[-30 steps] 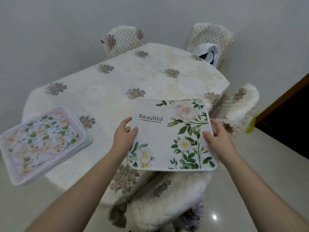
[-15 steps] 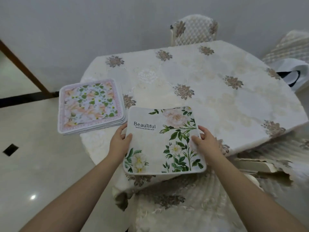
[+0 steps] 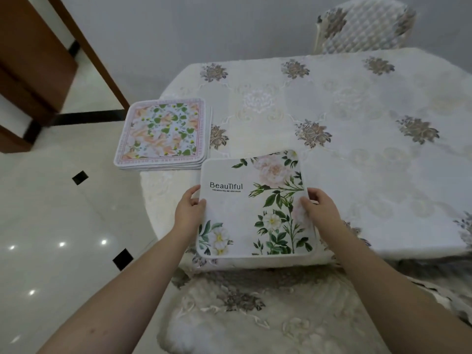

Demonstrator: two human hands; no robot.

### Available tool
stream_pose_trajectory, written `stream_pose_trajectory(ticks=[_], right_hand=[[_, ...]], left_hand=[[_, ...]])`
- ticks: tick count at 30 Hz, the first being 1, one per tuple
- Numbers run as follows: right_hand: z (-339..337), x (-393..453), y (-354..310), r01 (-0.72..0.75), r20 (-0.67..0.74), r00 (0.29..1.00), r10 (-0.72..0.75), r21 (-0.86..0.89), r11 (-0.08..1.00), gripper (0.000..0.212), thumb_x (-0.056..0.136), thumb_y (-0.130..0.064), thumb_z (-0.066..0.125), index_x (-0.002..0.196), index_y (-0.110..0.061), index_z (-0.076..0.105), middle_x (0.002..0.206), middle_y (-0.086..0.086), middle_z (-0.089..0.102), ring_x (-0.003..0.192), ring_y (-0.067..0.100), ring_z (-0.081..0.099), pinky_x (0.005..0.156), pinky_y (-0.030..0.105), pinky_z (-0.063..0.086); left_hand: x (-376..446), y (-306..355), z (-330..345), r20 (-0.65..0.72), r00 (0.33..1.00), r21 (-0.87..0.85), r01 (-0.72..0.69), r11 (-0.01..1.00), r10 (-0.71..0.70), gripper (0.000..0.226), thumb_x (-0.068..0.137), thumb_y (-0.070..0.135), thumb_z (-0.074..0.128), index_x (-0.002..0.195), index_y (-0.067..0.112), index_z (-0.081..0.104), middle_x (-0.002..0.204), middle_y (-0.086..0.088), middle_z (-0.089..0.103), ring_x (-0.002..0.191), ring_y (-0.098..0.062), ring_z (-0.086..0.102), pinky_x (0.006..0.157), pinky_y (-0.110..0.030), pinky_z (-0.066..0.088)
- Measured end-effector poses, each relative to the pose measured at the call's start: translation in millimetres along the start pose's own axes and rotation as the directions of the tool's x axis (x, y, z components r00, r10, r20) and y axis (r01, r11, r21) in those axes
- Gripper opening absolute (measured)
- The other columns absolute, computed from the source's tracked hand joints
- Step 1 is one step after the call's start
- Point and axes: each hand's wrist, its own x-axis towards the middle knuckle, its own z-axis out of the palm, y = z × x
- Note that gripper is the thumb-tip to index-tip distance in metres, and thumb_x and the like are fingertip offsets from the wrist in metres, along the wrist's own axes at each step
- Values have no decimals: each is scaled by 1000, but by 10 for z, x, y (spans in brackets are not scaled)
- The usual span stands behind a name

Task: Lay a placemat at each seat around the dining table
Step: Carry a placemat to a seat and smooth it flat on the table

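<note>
A white placemat (image 3: 245, 210) printed with green leaves, pale flowers and the word "Beautiful" lies at the near edge of the dining table (image 3: 357, 154), over a covered chair. My left hand (image 3: 187, 212) grips its left edge, thumb on top. My right hand (image 3: 320, 209) grips its right edge the same way. A stack of several pink-and-green floral placemats (image 3: 162, 132) sits on the table's near left corner, just beyond the held mat's far left corner.
A cream embroidered cloth covers the table. A chair with a fluffy cream cover (image 3: 255, 310) stands directly below me. Another quilted chair (image 3: 362, 24) is at the far side. Glossy tile floor (image 3: 63, 226) and a wooden door frame (image 3: 84, 47) lie to the left.
My view has swung left around the table. The placemat, held in both hands throughout, has come down toward the near edge beside the stack.
</note>
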Motion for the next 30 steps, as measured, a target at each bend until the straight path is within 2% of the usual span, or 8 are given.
stream_pose_trajectory(ticks=[5,9,14,19,21,23,27,30], right_hand=[[-20,186,57,-5,0,1000,5,-18,1000,33,98,-19,55,131,-15,56,121,4,64,105,21,62,93,40,53],[-65,214,95,-26,20,999,28,-59,998,37,96,-6,49,131,-11,57,120,6,64,101,20,60,85,33,50],[-85,213,162,44,22,999,-41,-192,980,37,97,-6,49,132,-11,57,120,5,64,97,16,56,86,30,46],[-77,244,252,76,13,997,-75,-270,960,34,94,-4,51,123,-12,65,106,7,63,86,21,58,70,25,42],[-63,274,299,75,11,997,-75,-287,955,34,92,-5,52,122,-14,66,109,11,65,86,22,60,68,25,42],[-44,290,318,71,-3,997,-75,-305,950,35,93,-7,52,126,-14,63,114,13,62,87,20,58,72,26,43],[4,228,303,60,-73,994,-84,-288,956,40,96,-9,48,135,-14,52,132,11,44,105,20,52,93,37,48],[120,220,249,122,-99,982,-158,-295,948,39,96,-12,46,135,-15,51,137,8,40,123,24,42,104,41,40]], left_hand=[[43,-38,122,-2,1000,32,12,999,-12,45,98,16,57,141,23,46,103,-5,69,88,-22,68,70,-34,55],[49,-97,133,22,1000,80,16,997,-18,47,97,13,57,142,23,47,113,-4,68,98,-23,67,83,-41,57],[49,-141,109,-5,1000,129,-25,991,26,43,95,5,56,137,15,56,113,-3,66,96,-17,61,88,-31,52],[67,-158,125,0,998,223,-57,973,58,45,95,6,57,139,16,56,111,-3,65,98,-16,60,93,-34,51],[75,-173,130,21,997,270,-80,960,77,48,94,6,58,141,18,54,109,-2,66,97,-17,60,86,-28,50],[89,-186,123,39,994,323,-105,941,98,50,93,8,59,141,18,53,111,-3,65,96,-17,61,78,-22,46],[124,-223,84,-16,985,371,-152,916,170,44,95,17,57,139,15,54,129,-7,52,109,-20,55,96,-30,43],[172,-193,107,-20,956,437,-256,862,294,41,96,15,56,137,13,54,132,-11,52,120,-27,48,104,-37,38]])
